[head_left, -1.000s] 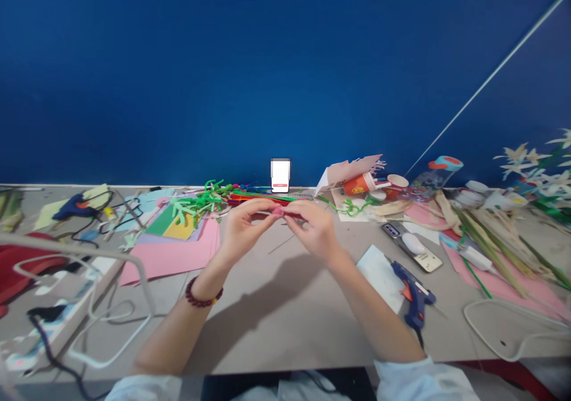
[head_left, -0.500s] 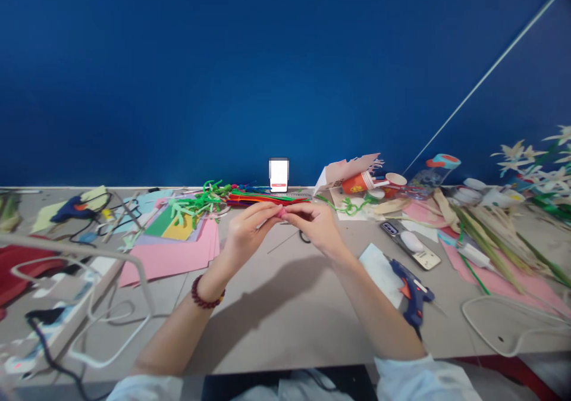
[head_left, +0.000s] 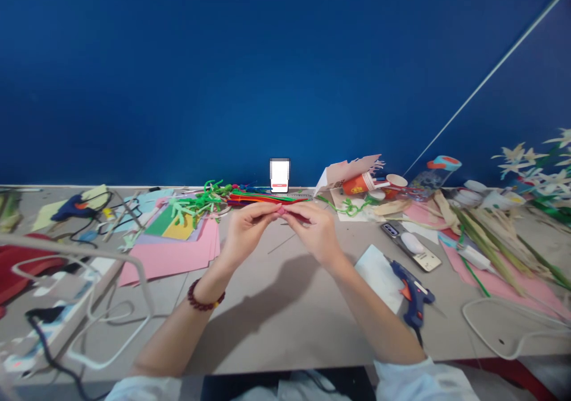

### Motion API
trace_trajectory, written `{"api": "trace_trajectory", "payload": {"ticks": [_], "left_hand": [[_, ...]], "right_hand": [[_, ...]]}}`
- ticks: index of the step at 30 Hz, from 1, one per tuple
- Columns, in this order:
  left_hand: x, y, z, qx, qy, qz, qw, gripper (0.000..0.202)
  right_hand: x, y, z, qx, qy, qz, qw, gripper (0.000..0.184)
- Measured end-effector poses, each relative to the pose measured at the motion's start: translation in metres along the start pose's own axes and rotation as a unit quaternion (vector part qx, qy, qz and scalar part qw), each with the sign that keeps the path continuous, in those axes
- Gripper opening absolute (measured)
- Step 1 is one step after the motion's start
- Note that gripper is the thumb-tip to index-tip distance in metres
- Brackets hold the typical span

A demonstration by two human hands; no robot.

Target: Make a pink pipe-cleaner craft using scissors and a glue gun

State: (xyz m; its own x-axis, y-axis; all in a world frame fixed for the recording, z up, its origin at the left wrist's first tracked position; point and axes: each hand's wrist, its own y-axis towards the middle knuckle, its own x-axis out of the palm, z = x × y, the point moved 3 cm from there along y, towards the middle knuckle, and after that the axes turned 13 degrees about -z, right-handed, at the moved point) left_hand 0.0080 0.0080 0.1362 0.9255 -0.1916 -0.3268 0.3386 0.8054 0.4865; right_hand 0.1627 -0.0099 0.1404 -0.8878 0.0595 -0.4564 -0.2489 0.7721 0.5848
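Note:
Between the fingertips of both hands is a small pink piece (head_left: 281,210), mostly covered, its kind too small to make out. My left hand (head_left: 248,227) pinches it from the left; a dark red bead bracelet (head_left: 205,297) circles that wrist. From the right, my right hand (head_left: 316,229) pinches the same piece with thumb and forefinger. Both hands are raised above the grey table (head_left: 267,323). Behind the fingers lie red, orange and green pipe cleaners (head_left: 263,199). A thin dark stick (head_left: 283,246) lies on the table below the hands.
Pink paper sheets (head_left: 172,261) and green fuzzy stems (head_left: 200,201) lie left. A phone (head_left: 279,175) stands against the blue wall. To the right are a glue gun (head_left: 414,297), a phone (head_left: 426,258), a red paper cup (head_left: 357,184) and dried husks (head_left: 491,237). A power strip (head_left: 66,312) lies front left.
Both hands stay together at nearly the same place, with small finger shifts. The right wrist has turned slightly, and more of the pink piece shows between the fingertips.

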Motion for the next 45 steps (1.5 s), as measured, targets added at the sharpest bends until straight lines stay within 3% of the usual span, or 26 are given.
{"api": "trace_trajectory", "payload": {"ticks": [8,16,19,24,31,37,40,45], "left_hand": [[-0.002,0.001,-0.009,-0.151,-0.162,0.017,0.975,0.027],[-0.003,0.001,-0.012,-0.165,-0.191,-0.052,0.966,0.024],[-0.002,0.002,-0.008,-0.148,-0.185,-0.066,0.969,0.023],[0.002,0.003,-0.006,-0.099,-0.115,-0.063,0.986,0.022],[0.009,-0.004,0.013,0.030,0.080,-0.072,0.994,0.014],[0.010,-0.007,0.015,0.165,0.182,-0.028,0.969,0.016],[0.007,-0.006,0.010,0.169,0.184,-0.029,0.968,0.017],[0.001,-0.002,0.003,0.115,0.136,-0.044,0.983,0.013]], "right_hand": [[0.003,0.000,-0.006,-0.098,-0.093,-0.015,0.991,0.020],[-0.001,0.001,-0.003,-0.144,-0.137,-0.046,0.979,0.020],[-0.004,0.003,-0.005,-0.109,-0.111,-0.061,0.986,0.018],[-0.013,0.004,-0.002,0.019,0.029,-0.126,0.991,0.019],[-0.016,0.005,0.019,0.177,0.222,-0.218,0.934,0.023],[-0.014,0.005,0.022,0.193,0.276,-0.178,0.925,0.026],[-0.011,0.005,0.019,0.170,0.260,-0.163,0.936,0.023],[-0.008,0.005,0.013,0.152,0.218,-0.123,0.956,0.020]]}}
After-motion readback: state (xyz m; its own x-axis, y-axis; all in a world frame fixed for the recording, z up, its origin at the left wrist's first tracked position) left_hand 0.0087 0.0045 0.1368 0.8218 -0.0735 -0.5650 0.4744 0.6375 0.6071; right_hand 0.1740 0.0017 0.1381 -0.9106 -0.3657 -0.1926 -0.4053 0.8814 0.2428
